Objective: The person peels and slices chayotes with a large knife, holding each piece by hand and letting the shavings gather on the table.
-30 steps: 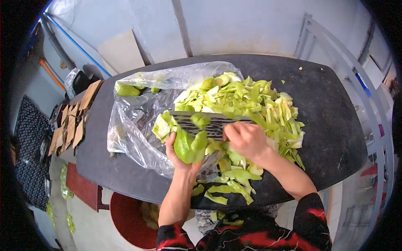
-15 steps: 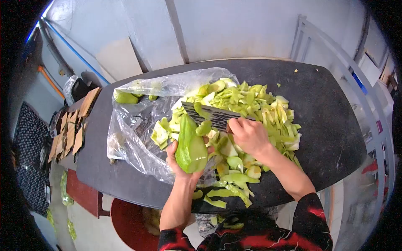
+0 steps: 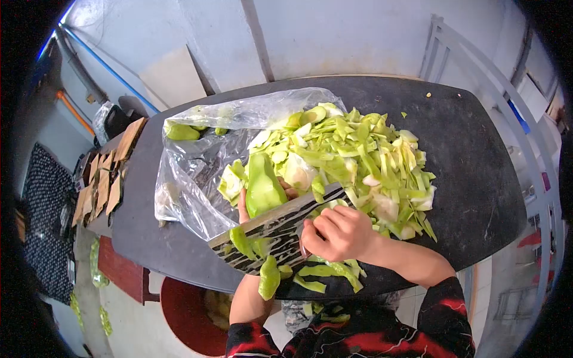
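Note:
A partly peeled green fruit (image 3: 261, 186) stands tilted in my left hand (image 3: 243, 206), whose fingers wrap round it; the palm is hidden behind the blade. My right hand (image 3: 341, 234) is closed on the handle of a wide patterned knife (image 3: 271, 230). Its blade slants across the lower part of the fruit, with bits of green peel stuck to it. One piece of peel (image 3: 269, 278) hangs at the blade's lower edge. Behind and right of my hands lies a heap of pale green slices and peel (image 3: 358, 155).
A clear plastic bag (image 3: 197, 197) with whole green fruits (image 3: 182, 130) lies on the dark table (image 3: 471, 179) at the left. Below the table's front edge is a red tub (image 3: 185, 316). Cardboard pieces (image 3: 102, 186) lie at the far left, and a grey metal railing (image 3: 477, 59) stands at the right.
The knife has swung down and toward me, from above the fruit to across its lower part. My right hand has moved lower. The fruit stays in my left hand and sits more upright.

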Demonstrator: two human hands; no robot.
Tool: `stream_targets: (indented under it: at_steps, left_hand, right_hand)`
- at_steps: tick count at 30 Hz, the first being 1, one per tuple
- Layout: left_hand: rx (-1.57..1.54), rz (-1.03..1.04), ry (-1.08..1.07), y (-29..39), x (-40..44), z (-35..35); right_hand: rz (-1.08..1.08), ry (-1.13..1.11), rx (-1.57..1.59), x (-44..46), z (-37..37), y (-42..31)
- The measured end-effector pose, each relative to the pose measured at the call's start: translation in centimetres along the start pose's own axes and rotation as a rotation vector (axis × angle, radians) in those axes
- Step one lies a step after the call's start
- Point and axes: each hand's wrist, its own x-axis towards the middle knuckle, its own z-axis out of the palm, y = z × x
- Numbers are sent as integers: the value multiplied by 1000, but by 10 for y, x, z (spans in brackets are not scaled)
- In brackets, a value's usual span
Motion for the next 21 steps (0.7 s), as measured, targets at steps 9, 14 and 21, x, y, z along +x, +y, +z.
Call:
stream_targets:
  at_steps: [9,14,21]
  left_hand:
    - [179,206,142,0,3,-31]
    - [283,115,-5,6,9,-60]
    - [270,130,151,-6,-2,-9]
  right_hand:
    - [187,-122,44,-16,15,33]
    - [168,-132,21,-8,-2,19]
    - [305,-120,-47,-17,18,46]
